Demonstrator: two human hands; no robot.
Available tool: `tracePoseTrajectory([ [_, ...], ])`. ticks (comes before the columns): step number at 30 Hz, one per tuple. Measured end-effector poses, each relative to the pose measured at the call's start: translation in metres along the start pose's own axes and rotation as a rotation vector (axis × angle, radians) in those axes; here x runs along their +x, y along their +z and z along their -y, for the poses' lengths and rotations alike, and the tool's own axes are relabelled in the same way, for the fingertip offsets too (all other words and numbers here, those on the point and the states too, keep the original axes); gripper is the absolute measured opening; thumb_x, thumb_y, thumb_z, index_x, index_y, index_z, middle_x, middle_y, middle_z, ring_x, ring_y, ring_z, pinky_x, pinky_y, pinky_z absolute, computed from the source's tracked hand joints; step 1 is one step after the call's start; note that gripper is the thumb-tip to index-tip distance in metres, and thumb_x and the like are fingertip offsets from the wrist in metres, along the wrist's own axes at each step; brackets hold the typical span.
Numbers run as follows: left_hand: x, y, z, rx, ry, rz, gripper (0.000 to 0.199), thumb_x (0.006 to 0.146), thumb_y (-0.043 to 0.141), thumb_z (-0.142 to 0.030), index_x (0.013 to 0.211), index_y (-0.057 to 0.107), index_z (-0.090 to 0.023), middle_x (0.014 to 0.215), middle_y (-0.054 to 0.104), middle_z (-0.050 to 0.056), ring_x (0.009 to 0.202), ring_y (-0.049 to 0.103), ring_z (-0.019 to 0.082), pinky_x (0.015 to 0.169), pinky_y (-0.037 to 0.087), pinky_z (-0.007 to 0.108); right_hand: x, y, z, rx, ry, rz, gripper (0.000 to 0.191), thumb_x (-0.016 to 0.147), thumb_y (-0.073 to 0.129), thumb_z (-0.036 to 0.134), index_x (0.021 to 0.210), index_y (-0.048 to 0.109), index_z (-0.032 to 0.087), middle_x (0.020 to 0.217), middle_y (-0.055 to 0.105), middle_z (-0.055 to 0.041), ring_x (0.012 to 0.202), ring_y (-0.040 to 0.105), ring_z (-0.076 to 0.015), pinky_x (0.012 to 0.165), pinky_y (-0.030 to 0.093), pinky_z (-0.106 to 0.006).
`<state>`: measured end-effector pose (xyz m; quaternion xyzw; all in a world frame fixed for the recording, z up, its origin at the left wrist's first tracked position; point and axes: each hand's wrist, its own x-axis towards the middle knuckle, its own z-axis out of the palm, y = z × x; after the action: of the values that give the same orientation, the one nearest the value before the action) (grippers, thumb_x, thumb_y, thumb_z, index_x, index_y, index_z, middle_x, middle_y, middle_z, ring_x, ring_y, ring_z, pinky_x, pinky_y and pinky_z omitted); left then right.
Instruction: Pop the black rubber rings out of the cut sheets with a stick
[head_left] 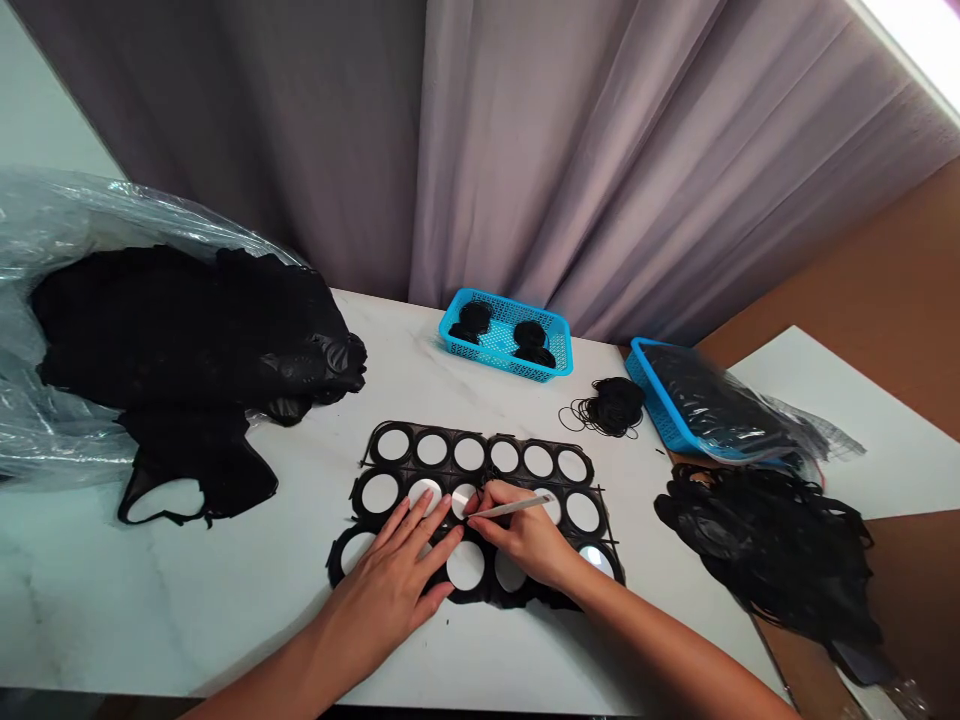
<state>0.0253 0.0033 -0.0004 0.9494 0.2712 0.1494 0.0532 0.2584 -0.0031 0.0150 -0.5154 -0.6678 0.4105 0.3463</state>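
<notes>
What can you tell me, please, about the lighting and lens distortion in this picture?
In the head view, light blows out the top right corner, the clear plastic bag shows glare, the white marble-look table curves from the wide lens, and the left hand, right hand and slim silver tool look sharp.

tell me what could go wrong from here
The right hand holds what looks like a craft knife, its tip close to the left hand's fingertips, so a slip could nick them. The black ring sheet has thin strips between its round holes, which might tear if tugged. The sheet lies directly on the white table, so a pointed tip pressed through could scratch the surface.
</notes>
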Motion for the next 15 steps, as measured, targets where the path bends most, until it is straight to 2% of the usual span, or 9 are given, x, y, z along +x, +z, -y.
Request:
tracePoseTrajectory([
  [3,0.0,0.0,0.0,0.0,0.0,0.002,0.054,0.096,0.056,-0.033,0.148,0.04,-0.026,0.159,0.032,0.007,0.144,0.031,0.033,0.111,0.039,0.053,-0.005,0.006,-0.002,-0.197,-0.123,0.003,0.019,0.092,0.058,0.018,0.076,0.05,0.021,0.085,0.064,-0.002,0.078,0.057,-0.0164,0.071,0.044,-0.028],
  [6,0.0,0.0,0.0,0.003,-0.006,0.011,0.055,0.095,0.058,-0.034,0.148,0.041,-0.026,0.16,0.029,0.006,0.146,0.027,0.034,0.111,0.04,0.053,-0.007,0.007,-0.003,-0.514,-0.323,0.075,0.016,0.097,0.05,0.018,0.081,0.052,0.021,0.086,0.063,-0.0058,0.078,0.054,-0.0192,0.07,0.043,-0.031],
  [8,0.0,0.0,0.0,0.006,-0.012,0.01,0.056,0.095,0.059,-0.033,0.147,0.042,-0.025,0.16,0.028,0.006,0.146,0.024,0.037,0.11,0.041,0.054,0.0,-0.003,-0.005,-0.666,-0.428,0.085,0.017,0.098,0.045,0.017,0.084,0.053,0.021,0.09,0.064,-0.009,0.082,0.053,-0.0217,0.073,0.043,-0.033],
  [9,-0.001,0.001,0.0,0.007,-0.015,0.009,0.055,0.094,0.059,-0.033,0.147,0.042,-0.025,0.16,0.029,0.006,0.146,0.023,0.038,0.11,0.041,0.055,0.008,-0.013,-0.006,-0.707,-0.434,0.042,0.017,0.098,0.043,0.017,0.085,0.053,0.021,0.092,0.064,-0.0103,0.084,0.054,-0.0229,0.074,0.043,-0.034],
  [11,-0.002,0.001,-0.001,0.006,-0.016,0.008,0.055,0.095,0.059,-0.033,0.146,0.043,-0.026,0.16,0.03,0.005,0.146,0.023,0.039,0.108,0.042,0.057,0.028,-0.038,-0.011,-0.727,-0.337,-0.147,0.017,0.095,0.041,0.015,0.084,0.053,0.021,0.09,0.063,-0.0111,0.083,0.054,-0.0243,0.073,0.042,-0.035],
  [13,-0.003,0.0,-0.003,0.003,-0.021,0.011,0.055,0.095,0.06,-0.033,0.146,0.043,-0.027,0.159,0.032,0.005,0.146,0.023,0.039,0.107,0.043,0.057,0.051,-0.063,-0.017,-0.701,-0.139,-0.408,0.018,0.094,0.041,0.018,0.08,0.051,0.022,0.083,0.063,-0.0096,0.076,0.054,-0.0238,0.068,0.039,-0.034],
  [15,-0.003,-0.002,-0.004,-0.01,-0.024,0.013,0.054,0.094,0.06,-0.034,0.146,0.044,-0.026,0.158,0.033,0.005,0.145,0.024,0.039,0.107,0.043,0.057,0.071,-0.078,-0.021,-0.575,-0.017,-0.483,0.014,0.091,0.046,0.023,0.078,0.051,0.022,0.083,0.066,-0.0074,0.072,0.055,-0.0219,0.066,0.038,-0.031],
])
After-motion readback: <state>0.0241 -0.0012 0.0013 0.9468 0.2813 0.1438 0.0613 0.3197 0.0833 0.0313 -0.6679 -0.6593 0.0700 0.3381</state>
